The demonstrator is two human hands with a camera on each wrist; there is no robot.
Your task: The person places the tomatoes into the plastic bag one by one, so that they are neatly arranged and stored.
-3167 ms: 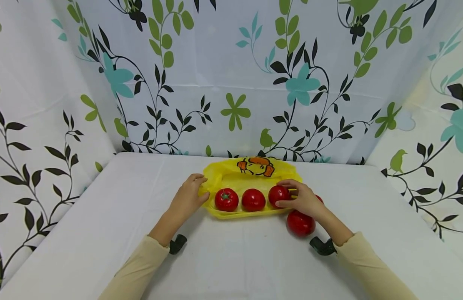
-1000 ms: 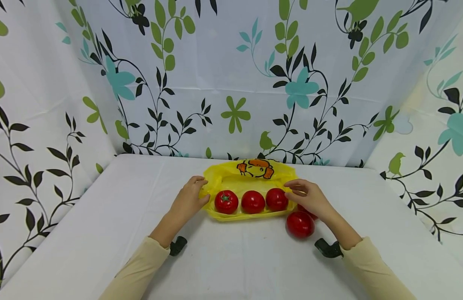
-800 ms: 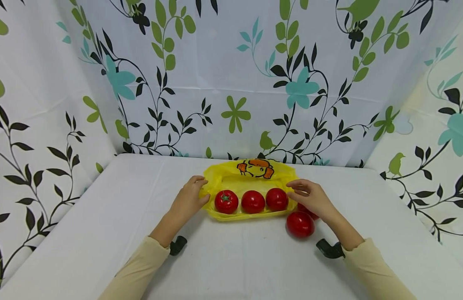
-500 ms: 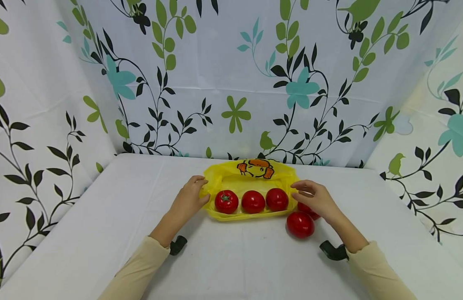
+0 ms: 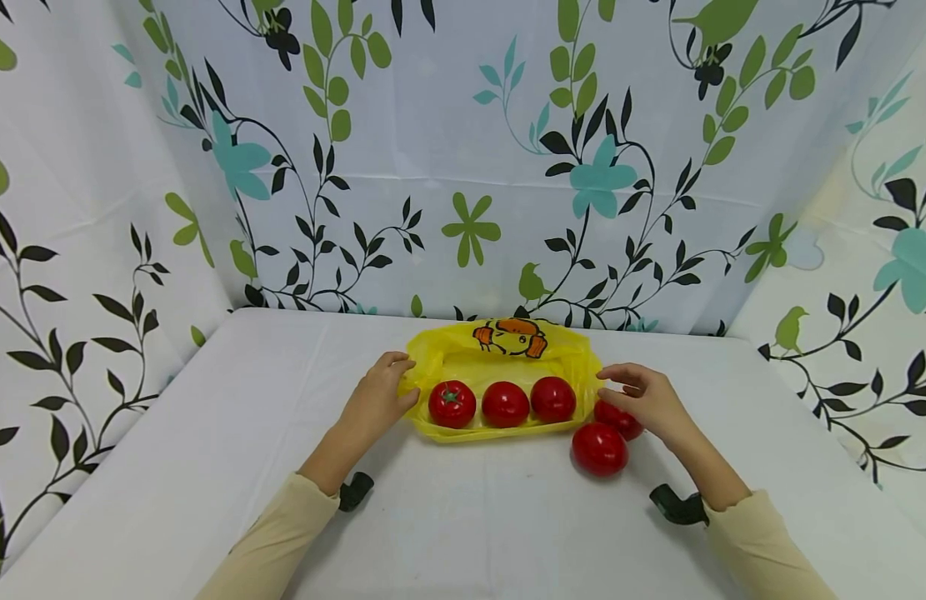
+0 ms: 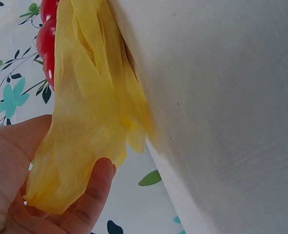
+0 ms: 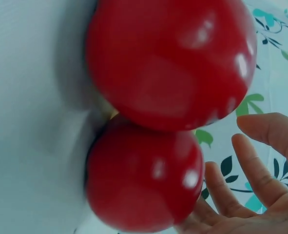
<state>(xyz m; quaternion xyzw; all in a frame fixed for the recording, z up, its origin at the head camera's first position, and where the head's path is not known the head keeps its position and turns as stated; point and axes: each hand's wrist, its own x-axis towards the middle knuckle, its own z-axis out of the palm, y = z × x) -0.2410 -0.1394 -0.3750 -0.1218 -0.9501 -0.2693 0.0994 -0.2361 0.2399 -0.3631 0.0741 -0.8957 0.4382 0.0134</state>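
1. Head view: the yellow bag [image 5: 440,346] is lying near the middle of the tabletop's [image 5: 478,525] far edge, its long axis running parallel to that edge.
2. Three tomatoes [image 5: 505,405] are sitting in a row inside the bag, along its near side.
3. The left hand [image 5: 376,392] is holding the bag's left end, thumb and fingers curling round the plastic.
4. The right hand [image 5: 650,400] is hovering off the bag's right end, fingers spreading in a loose curve and gripping nothing; whether a fingertip is touching the bag, I cannot tell.
5. Two more tomatoes are resting on the tabletop outside that end: the rear tomato [image 5: 618,419] is lying partly under the right hand, the front tomato [image 5: 599,450] closer to the tabletop's near edge.
6. The relation seeming to matter most: both loose tomatoes are lying below and nearward of the right hand, clearly the nearer one.
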